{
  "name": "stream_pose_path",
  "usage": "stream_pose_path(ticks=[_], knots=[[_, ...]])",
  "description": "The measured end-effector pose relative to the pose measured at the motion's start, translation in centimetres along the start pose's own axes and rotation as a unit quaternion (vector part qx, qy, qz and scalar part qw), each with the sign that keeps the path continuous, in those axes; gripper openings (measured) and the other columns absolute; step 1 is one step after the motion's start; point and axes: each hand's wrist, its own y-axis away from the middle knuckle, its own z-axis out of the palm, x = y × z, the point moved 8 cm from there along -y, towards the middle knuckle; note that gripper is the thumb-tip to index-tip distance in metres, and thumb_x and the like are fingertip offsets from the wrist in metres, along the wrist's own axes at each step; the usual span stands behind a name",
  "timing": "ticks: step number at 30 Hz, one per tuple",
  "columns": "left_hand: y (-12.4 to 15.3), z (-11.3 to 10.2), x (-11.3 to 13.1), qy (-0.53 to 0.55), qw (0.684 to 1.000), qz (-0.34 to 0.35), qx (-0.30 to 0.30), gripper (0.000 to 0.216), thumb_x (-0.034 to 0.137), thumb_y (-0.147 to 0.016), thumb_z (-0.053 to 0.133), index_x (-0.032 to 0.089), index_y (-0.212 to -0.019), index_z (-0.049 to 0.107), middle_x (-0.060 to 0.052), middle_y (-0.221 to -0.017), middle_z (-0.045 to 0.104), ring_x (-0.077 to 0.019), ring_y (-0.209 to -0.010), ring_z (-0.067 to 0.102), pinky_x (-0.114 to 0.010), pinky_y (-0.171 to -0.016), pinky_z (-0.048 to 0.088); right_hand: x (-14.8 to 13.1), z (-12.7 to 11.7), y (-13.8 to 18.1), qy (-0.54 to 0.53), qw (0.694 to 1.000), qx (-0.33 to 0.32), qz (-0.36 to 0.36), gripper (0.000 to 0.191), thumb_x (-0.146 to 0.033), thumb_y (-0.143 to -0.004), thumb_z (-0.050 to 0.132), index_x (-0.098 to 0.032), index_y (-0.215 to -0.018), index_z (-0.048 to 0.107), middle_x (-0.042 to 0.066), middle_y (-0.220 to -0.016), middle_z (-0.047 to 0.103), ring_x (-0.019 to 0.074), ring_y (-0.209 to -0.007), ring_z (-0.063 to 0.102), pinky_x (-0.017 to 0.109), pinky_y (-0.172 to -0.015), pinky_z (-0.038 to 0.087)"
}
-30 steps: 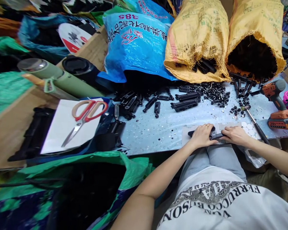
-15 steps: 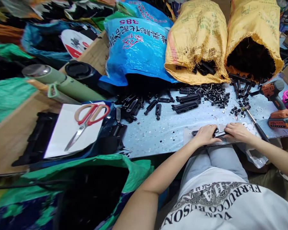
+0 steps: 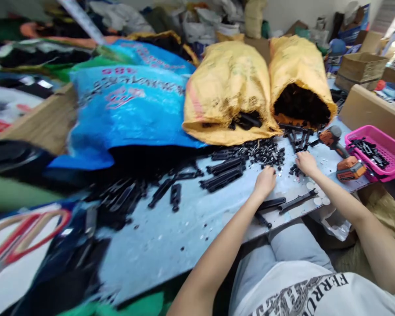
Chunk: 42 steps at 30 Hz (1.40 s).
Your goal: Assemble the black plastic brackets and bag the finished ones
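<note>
My left hand (image 3: pixel 265 182) is stretched over the blue-grey table (image 3: pixel 171 232) to the near edge of a heap of small black pin-like parts (image 3: pixel 266 153); its fingers curl down behind the back of the hand. My right hand (image 3: pixel 305 163) is further right, fingers bunched together over a smaller scatter of black bits (image 3: pixel 296 170). Two long black plastic pieces (image 3: pixel 285 202) lie loose on the table near its front edge, just behind both wrists. Neither hand touches them.
Two yellow woven sacks (image 3: pixel 230 87) and a blue sack (image 3: pixel 128 109) lie open at the back, spilling black parts. Black bars (image 3: pixel 222 173) lie left of the heap. An orange cordless drill (image 3: pixel 344 153) and a pink basket (image 3: pixel 378 151) stand at the right. Red-handled scissors (image 3: pixel 23 237) are at the far left.
Both hands let go of the long black piece near the table's front edge and reached forward to the small-part heaps. The view swung right and up, now blurred.
</note>
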Motion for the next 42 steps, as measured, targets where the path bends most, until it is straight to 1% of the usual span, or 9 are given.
stream_pose_path(ticks=[4, 6, 10, 17, 21, 24, 32, 36, 42], knots=[[-0.5, -0.3, -1.3, 0.01, 0.999, -0.019, 0.035, 0.032, 0.044, -0.087, 0.048, 0.017, -0.098, 0.06, -0.009, -0.093, 0.066, -0.0211, -0.084, 0.064, -0.035, -0.073, 0.053, 0.5, 0.4, -3.4, -0.016, 0.999, -0.009, 0.042, 0.023, -0.012, -0.089, 0.041, -0.007, -0.1, 0.06, 0.018, -0.101, 0.063, 0.0222, -0.096, 0.056, 0.031, -0.081, 0.042], [1.8, -1.5, -4.6, 0.054, 0.987, -0.128, 0.086, 0.036, 0.05, -0.08, 0.054, 0.017, -0.093, 0.059, -0.008, -0.089, 0.068, -0.0215, -0.08, 0.066, -0.033, -0.071, 0.053, 0.2, 0.6, -3.7, -0.027, 0.998, -0.008, 0.049, 0.023, -0.01, -0.088, 0.042, -0.008, -0.101, 0.061, 0.018, -0.103, 0.062, 0.0217, -0.093, 0.059, 0.03, -0.08, 0.043], [5.7, -2.0, -7.9, 0.109, 0.972, -0.186, 0.097, 0.038, 0.051, -0.074, 0.058, 0.018, -0.092, 0.058, -0.008, -0.087, 0.07, -0.0233, -0.084, 0.068, -0.035, -0.077, 0.053, -1.3, 0.2, -2.6, -0.063, 0.998, 0.001, 0.026, 0.022, -0.02, -0.088, 0.05, -0.014, -0.107, 0.06, 0.014, -0.108, 0.062, 0.0204, -0.092, 0.061, 0.027, -0.079, 0.044], [6.5, -1.7, -8.3, 0.156, 0.95, -0.218, 0.161, 0.028, 0.041, -0.077, 0.057, 0.018, -0.091, 0.051, -0.005, -0.076, 0.07, -0.0224, -0.079, 0.069, -0.036, -0.076, 0.054, -4.7, -1.5, 2.1, -0.184, 0.978, -0.029, -0.098, 0.021, -0.024, -0.085, 0.059, -0.017, -0.102, 0.067, 0.006, -0.102, 0.067, 0.0153, -0.094, 0.061, 0.022, -0.083, 0.043], [6.9, -1.4, -7.0, 0.113, 0.969, -0.143, 0.166, 0.024, 0.039, -0.08, 0.056, 0.017, -0.09, 0.054, -0.006, -0.083, 0.067, -0.019, -0.08, 0.068, -0.032, -0.073, 0.055, -5.7, -1.2, 5.5, -0.333, 0.928, -0.112, -0.123, 0.022, -0.026, -0.081, 0.061, -0.014, -0.097, 0.069, 0.006, -0.086, 0.07, 0.0153, -0.075, 0.064, 0.024, -0.07, 0.046], [7.1, -1.2, -5.4, 0.012, 0.985, -0.055, 0.162, 0.02, 0.036, -0.085, 0.053, 0.017, -0.088, 0.057, -0.007, -0.088, 0.064, -0.0169, -0.083, 0.065, -0.03, -0.073, 0.054, -6.8, -0.7, 7.4, -0.34, 0.907, -0.197, -0.15, 0.023, -0.028, -0.079, 0.062, -0.013, -0.093, 0.07, 0.005, -0.078, 0.07, 0.0146, -0.067, 0.063, 0.023, -0.063, 0.045], [7.2, 1.1, -2.8, -0.175, 0.977, 0.076, 0.099, 0.022, 0.022, -0.093, 0.04, 0.016, -0.1, 0.06, -0.011, -0.098, 0.067, -0.0203, -0.095, 0.064, -0.035, -0.084, 0.049, -9.3, -2.3, 9.0, -0.094, 0.951, -0.209, -0.21, 0.017, -0.019, -0.08, 0.058, -0.015, -0.087, 0.072, 0.008, -0.086, 0.072, 0.018, -0.077, 0.065, 0.023, -0.067, 0.043], [7.3, 1.3, -2.3, -0.244, 0.961, 0.099, 0.086, 0.019, 0.021, -0.091, 0.045, 0.018, -0.098, 0.063, -0.01, -0.102, 0.068, -0.0261, -0.112, 0.057, -0.047, -0.097, 0.037, -11.1, -2.5, 9.7, 0.026, 0.938, -0.223, -0.265, 0.018, -0.017, -0.08, 0.055, -0.015, -0.087, 0.073, 0.011, -0.084, 0.071, 0.0217, -0.079, 0.065, 0.025, -0.066, 0.042], [7.4, 1.2, -2.0, -0.268, 0.951, 0.132, 0.081, 0.021, 0.019, -0.089, 0.045, 0.016, -0.1, 0.063, -0.009, -0.096, 0.069, -0.0233, -0.102, 0.061, -0.04, -0.09, 0.042, -12.7, -1.7, 9.4, 0.105, 0.922, -0.225, -0.298, 0.018, -0.012, -0.081, 0.053, -0.012, -0.084, 0.071, 0.015, -0.082, 0.07, 0.0244, -0.081, 0.066, 0.027, -0.068, 0.044]])
